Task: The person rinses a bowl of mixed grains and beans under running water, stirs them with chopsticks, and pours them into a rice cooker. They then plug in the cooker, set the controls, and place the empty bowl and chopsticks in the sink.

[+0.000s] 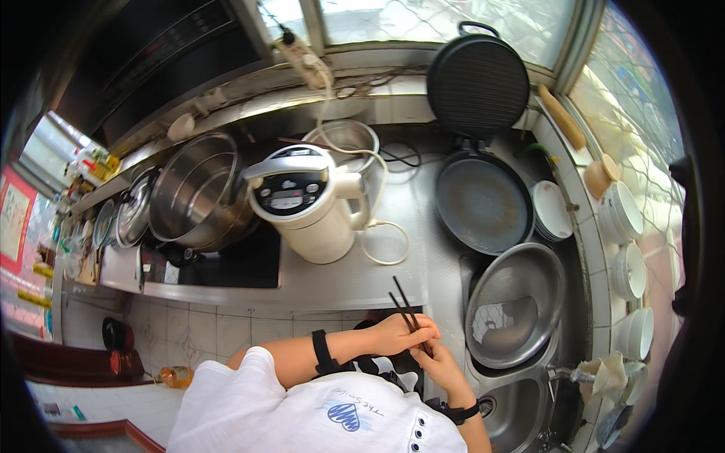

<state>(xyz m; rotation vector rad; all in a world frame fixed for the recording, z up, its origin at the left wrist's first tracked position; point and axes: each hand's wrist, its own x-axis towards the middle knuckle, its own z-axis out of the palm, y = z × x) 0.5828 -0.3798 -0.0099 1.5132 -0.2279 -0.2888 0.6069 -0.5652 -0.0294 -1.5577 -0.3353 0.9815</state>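
Observation:
My left hand and my right hand meet in front of my body at the counter's edge. Both hold a pair of dark chopsticks, whose free ends point up and away, slightly apart. My left fingers close around their middle, and my right fingers grip the lower end. Beyond the hands a white soymilk maker with a lit panel stands on the steel counter. To the right lie an open electric griddle pan and a large steel basin tilted over the sink.
A big steel pot is on the black cooktop at left. A steel bowl sits behind the soymilk maker, whose cord runs to a power strip. White bowls line the right ledge; plates stand beside the griddle.

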